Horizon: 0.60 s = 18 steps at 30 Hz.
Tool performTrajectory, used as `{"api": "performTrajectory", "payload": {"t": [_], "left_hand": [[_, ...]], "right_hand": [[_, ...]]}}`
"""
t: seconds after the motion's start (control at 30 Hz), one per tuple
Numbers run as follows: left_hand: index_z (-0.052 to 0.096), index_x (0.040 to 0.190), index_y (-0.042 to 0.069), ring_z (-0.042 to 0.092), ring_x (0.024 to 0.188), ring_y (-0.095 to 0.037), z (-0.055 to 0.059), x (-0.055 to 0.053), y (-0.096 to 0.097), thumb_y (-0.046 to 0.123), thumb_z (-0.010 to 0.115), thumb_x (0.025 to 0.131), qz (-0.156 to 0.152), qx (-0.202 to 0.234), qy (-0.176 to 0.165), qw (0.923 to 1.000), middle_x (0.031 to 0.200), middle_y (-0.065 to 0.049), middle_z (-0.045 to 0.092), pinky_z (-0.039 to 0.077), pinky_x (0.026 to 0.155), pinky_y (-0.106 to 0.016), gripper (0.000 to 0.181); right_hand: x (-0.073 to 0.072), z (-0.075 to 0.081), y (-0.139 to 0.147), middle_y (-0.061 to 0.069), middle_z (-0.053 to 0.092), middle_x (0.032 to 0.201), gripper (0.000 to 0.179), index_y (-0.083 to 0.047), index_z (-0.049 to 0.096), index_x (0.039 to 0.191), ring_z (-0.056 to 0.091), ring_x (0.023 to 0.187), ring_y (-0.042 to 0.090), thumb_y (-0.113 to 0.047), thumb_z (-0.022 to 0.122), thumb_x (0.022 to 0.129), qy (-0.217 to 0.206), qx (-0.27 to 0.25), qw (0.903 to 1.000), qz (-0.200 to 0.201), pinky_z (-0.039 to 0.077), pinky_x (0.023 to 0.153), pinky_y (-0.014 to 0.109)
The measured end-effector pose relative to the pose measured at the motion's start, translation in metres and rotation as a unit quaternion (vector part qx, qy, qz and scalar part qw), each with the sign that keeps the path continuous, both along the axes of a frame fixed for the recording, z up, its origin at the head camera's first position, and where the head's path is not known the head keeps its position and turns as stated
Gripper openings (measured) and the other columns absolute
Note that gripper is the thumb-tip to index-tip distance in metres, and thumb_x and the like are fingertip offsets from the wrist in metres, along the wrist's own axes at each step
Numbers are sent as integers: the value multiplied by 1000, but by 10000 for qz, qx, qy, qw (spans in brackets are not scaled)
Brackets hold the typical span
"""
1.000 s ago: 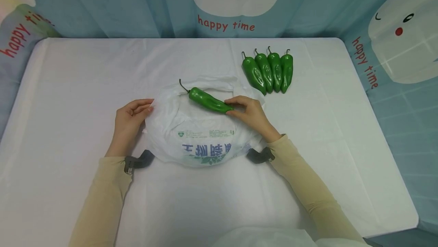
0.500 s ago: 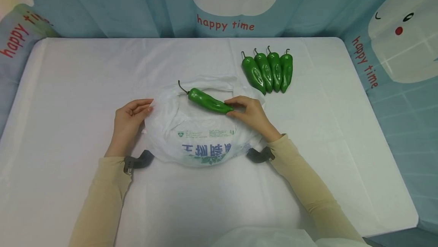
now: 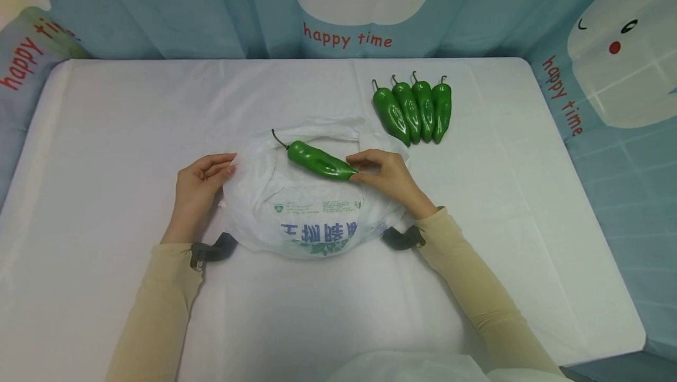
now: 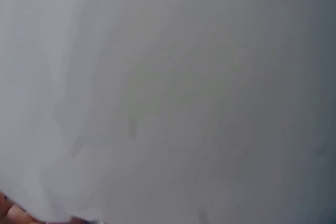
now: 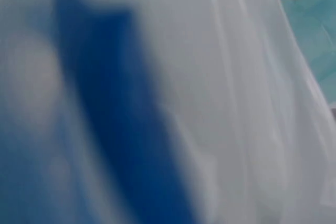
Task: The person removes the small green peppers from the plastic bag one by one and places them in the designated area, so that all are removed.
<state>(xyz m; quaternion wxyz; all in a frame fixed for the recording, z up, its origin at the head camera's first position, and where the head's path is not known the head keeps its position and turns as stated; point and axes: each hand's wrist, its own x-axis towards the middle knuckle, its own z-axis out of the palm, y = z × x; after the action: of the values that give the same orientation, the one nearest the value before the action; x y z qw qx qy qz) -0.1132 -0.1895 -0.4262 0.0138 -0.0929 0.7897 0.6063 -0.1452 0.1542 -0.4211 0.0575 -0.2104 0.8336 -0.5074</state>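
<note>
In the head view a white plastic bag point(image 3: 317, 241) with blue and green print stands on the table, its mouth spread wide. My left hand point(image 3: 197, 188) pinches the bag's left rim between thumb and fingers. With thumb and fingertips my right hand point(image 3: 383, 176) grips the tapered end of a long green pepper point(image 3: 319, 161), its curled stem pointing to the far left. The pepper lies across the view of the bag's mouth. White bag film point(image 4: 168, 98) fills nearly all of the left wrist view. Blurred blue print on the bag point(image 5: 126, 108) covers much of the right wrist view.
Several green peppers point(image 3: 412, 113) lie side by side at the back of the table, right of the bag. The table point(image 3: 529, 253) has a white cover. Behind it hangs a blue curtain point(image 3: 211, 12) with cartoon print. A dark wrist camera point(image 3: 214, 248) sits at each cuff.
The pepper in my right hand has tipped slightly, its stem end coming down and a little left towards me. Both hands stay almost in place, and the bag keeps its shape.
</note>
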Motion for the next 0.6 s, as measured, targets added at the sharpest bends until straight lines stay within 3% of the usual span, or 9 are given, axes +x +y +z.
{"api": "performTrajectory", "payload": {"t": [0.33, 0.6], "left_hand": [[64, 118, 1, 61, 92, 2, 0, 0, 0, 18, 65, 91, 4, 50, 13, 10000, 90, 18, 68, 45, 77, -11, 32], [64, 117, 1, 61, 91, 2, 0, 0, 0, 18, 65, 91, 0, -17, 29, 10000, 89, 18, 68, 45, 76, -11, 31]], "right_hand": [[1, 2, 1, 11, 71, 95, 26, 1, 71, 101, 66, 79, 17, -2, 77, 76, -12, 237, 9997, -100, 52, 73, 26], [-1, 17, 16, 10, 71, 91, 19, 1, 72, 97, 68, 79, 18, -1, 76, 78, -845, 288, 9956, 294, 53, 73, 27]]}}
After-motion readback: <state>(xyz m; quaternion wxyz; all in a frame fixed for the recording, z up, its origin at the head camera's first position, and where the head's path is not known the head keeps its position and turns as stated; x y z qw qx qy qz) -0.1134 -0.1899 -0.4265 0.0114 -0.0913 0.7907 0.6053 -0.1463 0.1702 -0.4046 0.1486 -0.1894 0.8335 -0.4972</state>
